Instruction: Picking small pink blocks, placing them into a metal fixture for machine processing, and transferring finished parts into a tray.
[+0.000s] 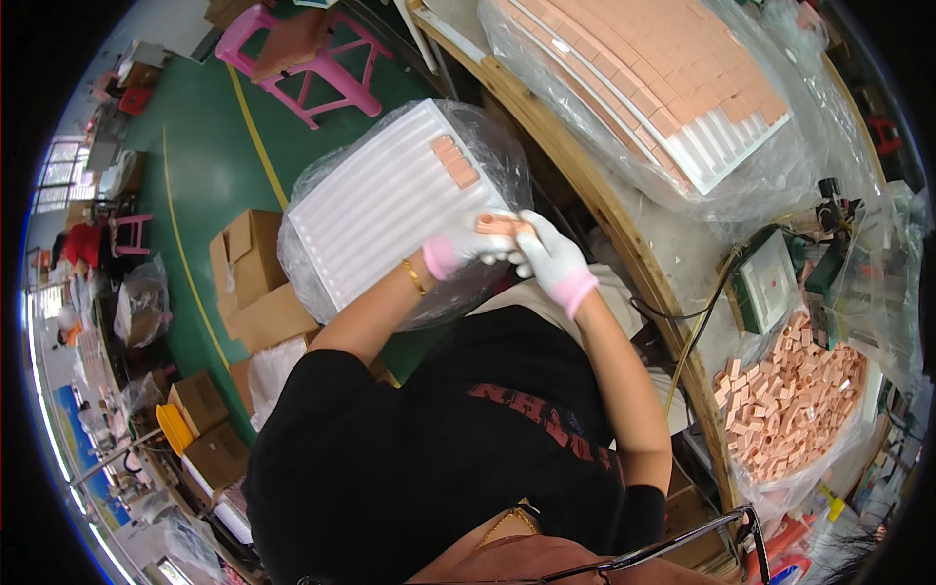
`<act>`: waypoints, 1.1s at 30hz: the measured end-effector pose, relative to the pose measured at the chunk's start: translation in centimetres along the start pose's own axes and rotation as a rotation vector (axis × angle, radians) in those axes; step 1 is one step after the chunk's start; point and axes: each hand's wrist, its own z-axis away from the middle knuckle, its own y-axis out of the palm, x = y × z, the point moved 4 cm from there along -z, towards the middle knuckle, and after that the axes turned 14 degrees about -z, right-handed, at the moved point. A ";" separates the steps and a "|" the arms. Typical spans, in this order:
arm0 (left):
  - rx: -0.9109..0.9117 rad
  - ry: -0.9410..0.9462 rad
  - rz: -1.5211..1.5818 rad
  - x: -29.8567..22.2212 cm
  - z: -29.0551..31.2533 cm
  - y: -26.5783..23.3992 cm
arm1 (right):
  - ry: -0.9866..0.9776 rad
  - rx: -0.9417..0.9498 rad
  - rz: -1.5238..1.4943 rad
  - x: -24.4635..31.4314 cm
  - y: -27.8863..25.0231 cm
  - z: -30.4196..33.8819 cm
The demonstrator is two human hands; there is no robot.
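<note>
My left hand (470, 242) and my right hand (551, 258) meet over the near right corner of a white ribbed tray (366, 210). Both wear white gloves with pink cuffs. Between them are small copper-coloured blocks (495, 224), one showing a round hole. The left fingers are closed around these pieces, and the right fingertips pinch them from the other side. How many there are is partly hidden by the gloves. A short row of similar copper-coloured blocks (454, 162) lies in the tray's grooves near its right edge. Clear plastic film (502, 146) spreads out under the tray.
On the wooden-edged workbench (624, 229) to the right, a larger tray (648, 88) holds rows of copper-coloured blocks. Closer by lies a heap of loose blocks (790, 400), beside a green-framed device (770, 283). Cardboard boxes (253, 263) and a pink stool (327, 68) stand at left.
</note>
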 end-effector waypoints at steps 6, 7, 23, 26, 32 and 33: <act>-0.423 -0.105 -1.152 4.2 -1.0 -8.6 | 0.173 -0.148 -0.268 -7.7 1.2 -7.8; -0.414 -0.103 -1.150 4.4 -1.5 -8.6 | 0.208 -0.199 -0.355 -9.2 1.0 -8.3; -0.798 -0.135 -1.491 6.7 -0.9 -1.5 | -0.018 -0.201 0.160 -12.1 -1.4 -10.8; -0.828 -0.146 -1.130 7.6 0.0 -2.7 | 0.059 -0.214 0.093 -11.2 -1.4 -10.3; -0.892 -0.095 -0.400 11.2 0.6 -4.4 | 0.127 -0.186 -0.097 -9.6 -0.4 -8.0; -0.922 -0.059 -0.448 10.4 0.8 -3.9 | 0.115 -0.196 -0.102 -9.4 -0.5 -7.7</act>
